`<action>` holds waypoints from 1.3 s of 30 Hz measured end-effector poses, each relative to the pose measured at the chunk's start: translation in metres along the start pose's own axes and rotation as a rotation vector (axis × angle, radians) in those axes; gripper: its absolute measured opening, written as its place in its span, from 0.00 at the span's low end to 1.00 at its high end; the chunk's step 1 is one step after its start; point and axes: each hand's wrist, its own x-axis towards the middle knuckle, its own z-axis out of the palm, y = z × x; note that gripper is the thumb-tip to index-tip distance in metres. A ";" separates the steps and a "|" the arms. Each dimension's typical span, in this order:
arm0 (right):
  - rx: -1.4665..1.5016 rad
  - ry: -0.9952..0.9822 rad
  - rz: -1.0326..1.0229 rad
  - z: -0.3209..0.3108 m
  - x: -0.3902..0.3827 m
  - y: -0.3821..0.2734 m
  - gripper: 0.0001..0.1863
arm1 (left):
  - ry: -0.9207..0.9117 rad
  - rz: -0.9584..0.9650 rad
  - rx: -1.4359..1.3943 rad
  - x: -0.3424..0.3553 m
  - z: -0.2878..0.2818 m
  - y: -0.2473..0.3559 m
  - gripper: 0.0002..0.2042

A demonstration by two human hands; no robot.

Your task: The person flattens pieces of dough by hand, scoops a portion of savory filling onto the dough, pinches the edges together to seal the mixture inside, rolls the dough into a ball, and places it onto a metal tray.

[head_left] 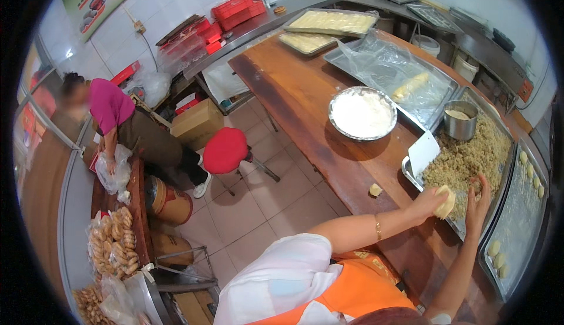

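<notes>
My left hand [427, 204], with a bracelet on its wrist, is closed round a flat pale piece of dough [445, 201] at the tray's near edge. Just right of it, my right hand [478, 203] hovers over a brown crumbly filling [464, 163], thumb and fingers curved but apart, with nothing visible between them. The filling is heaped in a metal tray [405, 169]. A white scraper [423, 153] leans at the tray's left side, and a metal pot [460, 120] sits in the filling. One small lump of dough [375, 190] lies on the wooden table [329, 149].
A bowl of white flour [363, 113] stands left of the filling. Behind it, a plastic-covered tray [382, 66] holds a dough roll [410, 87]. At right, another tray [517, 219] carries several dough pieces. A red stool [225, 152] and a co-worker [117, 108] are at left.
</notes>
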 end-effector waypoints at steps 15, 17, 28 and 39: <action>0.173 -0.223 0.040 -0.005 -0.014 -0.013 0.27 | 0.224 -0.154 -0.161 0.039 0.058 0.023 0.18; 0.345 -0.083 0.144 -0.010 0.002 -0.007 0.27 | 0.052 -0.120 -0.322 0.064 0.033 0.004 0.17; 0.369 0.484 0.224 0.018 0.001 -0.016 0.22 | 0.142 0.036 -0.576 0.083 0.070 -0.014 0.11; -0.001 0.086 -0.022 0.003 0.003 -0.048 0.17 | -0.092 0.193 -0.342 0.060 0.048 0.012 0.08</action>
